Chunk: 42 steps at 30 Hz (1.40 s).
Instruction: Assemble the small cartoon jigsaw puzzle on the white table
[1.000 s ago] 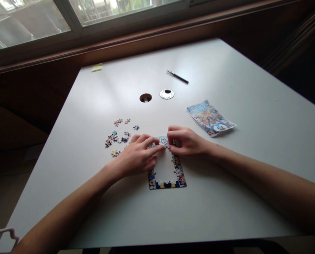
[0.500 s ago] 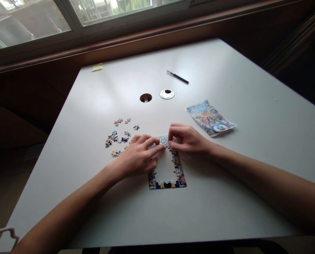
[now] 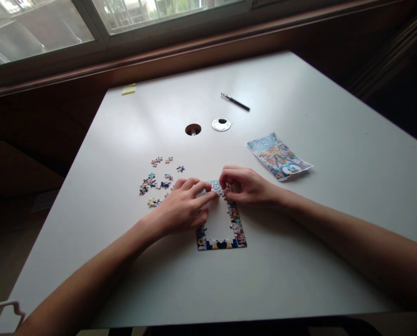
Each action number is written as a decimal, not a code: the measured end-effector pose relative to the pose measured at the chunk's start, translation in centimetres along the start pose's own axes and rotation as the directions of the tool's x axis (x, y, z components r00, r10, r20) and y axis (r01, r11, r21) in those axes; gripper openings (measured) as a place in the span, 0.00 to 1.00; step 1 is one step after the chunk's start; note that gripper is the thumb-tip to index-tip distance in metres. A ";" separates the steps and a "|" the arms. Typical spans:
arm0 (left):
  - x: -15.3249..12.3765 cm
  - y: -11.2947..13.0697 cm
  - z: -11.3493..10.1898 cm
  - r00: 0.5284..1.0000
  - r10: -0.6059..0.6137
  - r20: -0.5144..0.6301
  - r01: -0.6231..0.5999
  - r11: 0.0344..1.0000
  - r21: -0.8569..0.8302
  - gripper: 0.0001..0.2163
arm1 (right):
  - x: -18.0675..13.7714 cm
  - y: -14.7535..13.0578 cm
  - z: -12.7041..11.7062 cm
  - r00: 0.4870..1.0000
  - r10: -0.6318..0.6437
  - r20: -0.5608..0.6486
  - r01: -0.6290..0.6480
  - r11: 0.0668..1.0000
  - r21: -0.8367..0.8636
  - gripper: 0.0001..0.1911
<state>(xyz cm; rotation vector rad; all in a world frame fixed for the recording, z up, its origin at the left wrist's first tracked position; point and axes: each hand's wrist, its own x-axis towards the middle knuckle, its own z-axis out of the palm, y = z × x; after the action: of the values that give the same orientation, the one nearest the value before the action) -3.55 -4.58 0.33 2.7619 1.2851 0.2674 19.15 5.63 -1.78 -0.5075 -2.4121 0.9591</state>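
A partly joined jigsaw puzzle [image 3: 237, 224] lies on the white table, a colourful border around a bare middle. Over its upper left side rests my left hand [image 3: 185, 205], fingers apart and fingertips on or close to the top section. My right hand [image 3: 245, 184] is curled at the upper right corner, thumb and forefinger drawn together there. Whatever sits between those fingertips is too small and hidden to make out. Loose puzzle pieces [image 3: 164, 185] are scattered left of the puzzle, some partly behind my left hand.
A creased picture sheet [image 3: 280, 156] with the puzzle's design lies to the right. Farther back are a black pen [image 3: 235, 101], a round metal cover [image 3: 221, 124] and a cable hole [image 3: 193, 129]. A yellow paper slip [image 3: 128, 89] is at the far left corner.
My right hand has shifted slightly left and down at the puzzle's upper right corner, its fingers still curled. My left hand has hardly moved.
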 end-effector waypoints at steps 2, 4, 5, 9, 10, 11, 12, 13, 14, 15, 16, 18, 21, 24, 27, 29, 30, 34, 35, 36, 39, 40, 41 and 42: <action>0.0 0.0 0.0 1.000 0.005 -0.001 -0.005 1.000 0.003 0.19 | 0.0 0.0 0.0 1.000 -0.002 0.012 0.002 1.000 0.013 0.07; 0.0 0.0 -0.1 1.000 0.006 -0.004 -0.006 1.000 0.004 0.18 | 0.0 0.0 0.0 1.000 -0.006 0.023 0.005 1.000 0.030 0.07; 0.0 0.0 -0.1 1.000 0.005 -0.003 -0.005 1.000 0.004 0.19 | 0.0 0.0 0.0 1.000 -0.008 0.026 0.007 0.999 0.038 0.07; -0.1 0.0 -0.1 1.000 -0.001 0.003 0.001 1.000 0.001 0.19 | 0.0 -0.1 -0.1 0.999 -0.015 0.041 0.014 0.999 0.044 0.07; -0.1 0.1 0.0 1.000 0.000 0.002 0.000 1.000 0.000 0.19 | 0.0 -0.1 -0.1 0.999 -0.013 0.041 0.012 0.999 0.035 0.07; 0.0 0.1 0.0 1.000 0.000 0.000 0.000 1.000 -0.001 0.19 | 0.0 -0.1 0.0 0.999 -0.010 0.040 0.009 1.000 0.022 0.06; 0.0 0.1 0.0 1.000 0.000 -0.002 0.000 1.000 -0.002 0.19 | 0.0 -0.1 0.0 0.999 -0.004 0.037 0.004 1.000 0.009 0.06; 0.0 0.1 0.0 1.000 -0.001 -0.003 0.001 1.000 -0.003 0.19 | 0.0 0.0 0.0 0.999 0.001 0.032 -0.001 1.000 -0.002 0.06; 0.0 0.1 0.0 1.000 -0.003 -0.004 0.003 1.000 -0.004 0.19 | 0.0 0.0 0.0 1.000 0.003 0.027 -0.003 1.000 -0.007 0.06; 0.0 0.1 0.0 1.000 -0.003 -0.002 0.003 1.000 -0.003 0.19 | 0.0 0.1 0.0 1.000 0.002 0.024 -0.002 1.000 -0.007 0.06; 0.0 0.1 0.0 1.000 -0.004 -0.001 0.004 1.000 -0.003 0.19 | 0.0 0.1 0.0 1.000 -0.003 0.021 0.003 1.000 -0.002 0.06; 0.0 0.1 0.1 1.000 -0.005 0.002 0.005 1.000 -0.004 0.19 | 0.0 0.2 0.1 1.000 -0.016 0.020 0.016 1.000 0.016 0.06; 0.0 0.1 0.1 1.000 -0.008 0.003 0.008 1.000 -0.006 0.19 | 0.0 0.2 0.1 1.000 -0.021 0.022 0.020 0.999 0.032 0.07; 0.0 0.2 0.1 1.000 -0.012 0.004 0.012 1.000 -0.003 0.18 | 0.1 0.1 0.1 1.000 -0.009 0.021 0.008 1.000 0.024 0.06; 0.1 0.2 0.1 1.000 -0.013 0.005 0.013 1.000 -0.005 0.18 | 0.1 0.1 0.1 1.000 -0.015 0.020 0.014 1.000 0.026 0.07; 0.1 0.3 0.1 1.000 -0.016 0.006 0.016 1.000 -0.009 0.18 | 0.1 0.0 0.1 1.000 -0.026 0.016 0.025 0.999 0.030 0.07; 0.1 0.3 0.1 1.000 -0.017 0.008 0.017 1.000 -0.010 0.18 | 0.1 0.0 0.1 0.999 -0.029 0.016 0.028 0.999 0.028 0.07; 0.1 0.3 0.1 1.000 -0.023 0.019 0.024 1.000 -0.015 0.19 | 0.1 0.0 0.1 0.999 -0.028 0.022 0.028 1.000 0.011 0.07; 0.1 0.3 0.1 1.000 -0.023 0.020 0.023 1.000 -0.018 0.19 | 0.1 0.0 0.1 0.999 -0.029 0.022 0.029 1.000 0.012 0.07; 0.0 0.3 0.1 1.000 -0.022 0.018 0.022 1.000 -0.020 0.19 | 0.1 0.0 0.1 0.999 -0.031 0.022 0.031 0.999 0.015 0.07; 0.0 0.2 0.1 1.000 -0.020 0.008 0.020 0.999 -0.025 0.18 | 0.1 0.0 0.1 0.999 -0.033 0.022 0.033 0.999 0.018 0.07; 0.0 0.2 0.1 1.000 -0.020 0.006 0.020 0.999 -0.025 0.18 | 0.1 0.0 0.0 0.999 -0.030 0.026 0.030 0.999 0.016 0.07; 0.0 0.2 0.2 1.000 -0.019 0.005 0.019 1.000 -0.024 0.19 | 0.1 0.0 0.0 0.999 -0.027 0.028 0.026 1.000 0.013 0.07; 0.0 0.2 0.2 1.000 -0.020 0.007 0.020 1.000 -0.023 0.19 | 0.1 0.0 0.0 0.999 -0.025 0.028 0.025 1.000 0.013 0.08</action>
<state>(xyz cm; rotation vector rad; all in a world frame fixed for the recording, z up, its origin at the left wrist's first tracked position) -3.34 -4.68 0.17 2.7275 1.2990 0.2697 19.02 5.68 -1.74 -0.4607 -2.4303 0.9764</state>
